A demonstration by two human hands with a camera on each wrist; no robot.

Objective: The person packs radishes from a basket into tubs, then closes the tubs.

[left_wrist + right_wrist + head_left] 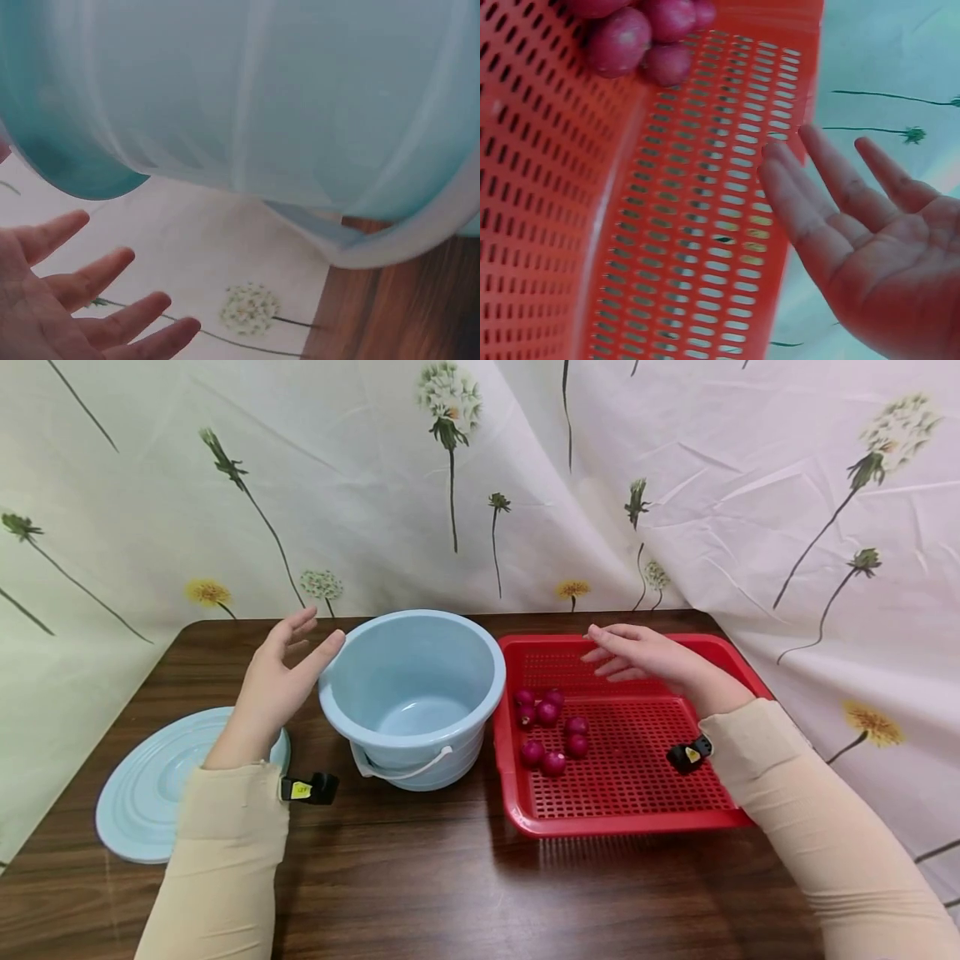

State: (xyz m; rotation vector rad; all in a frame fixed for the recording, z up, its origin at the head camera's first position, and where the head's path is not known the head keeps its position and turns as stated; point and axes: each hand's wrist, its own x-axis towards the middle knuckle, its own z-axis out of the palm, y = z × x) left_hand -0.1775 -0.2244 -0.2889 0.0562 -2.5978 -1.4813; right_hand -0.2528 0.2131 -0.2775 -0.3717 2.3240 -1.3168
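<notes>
My left hand [281, 672] is raised at the left rim of a light blue bucket [450, 760], its thumb tip overlapping the rim in the head view. In the left wrist view its fingers [90, 277] are spread, holding nothing, beside the bucket wall [247, 90]. The bucket stands upright, no contents showing, its white handle [405, 774] hanging at the front. Over the back part of a red perforated basket [630, 822], my right hand [648, 653] hovers with fingers extended and nothing in it. Several small, round, purple-red radish-like vegetables [553, 764] lie in the basket's left half.
A light blue round lid [135, 802] lies on the dark wooden table [420, 893] at the left, partly behind my left forearm. Behind the table's far edge hangs a white cloth [360, 468] printed with dandelions, which also runs along the right side.
</notes>
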